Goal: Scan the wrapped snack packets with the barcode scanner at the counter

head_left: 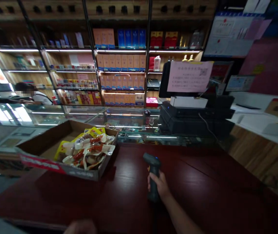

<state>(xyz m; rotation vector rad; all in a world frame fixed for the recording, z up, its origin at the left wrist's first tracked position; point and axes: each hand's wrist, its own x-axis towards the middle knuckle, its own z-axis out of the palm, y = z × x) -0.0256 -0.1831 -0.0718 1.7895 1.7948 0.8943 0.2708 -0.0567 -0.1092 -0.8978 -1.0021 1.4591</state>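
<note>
My right hand [161, 186] is wrapped round the grip of a dark barcode scanner [152, 169] that stands on the dark red counter [202, 188], its head pointing left toward a shallow cardboard box [44, 143]. The box holds several clear and yellow snack packets [87, 148] piled at its right end. My left hand [80, 227] shows only as a blurred patch at the bottom edge, its fingers out of sight, well short of the box.
A black till with a monitor and pink paper notice [190, 76] stands behind the counter on the right. Glass display cases [119, 122] run across the middle, with stocked shelves [121, 65] beyond. Another person [29, 94] is at far left.
</note>
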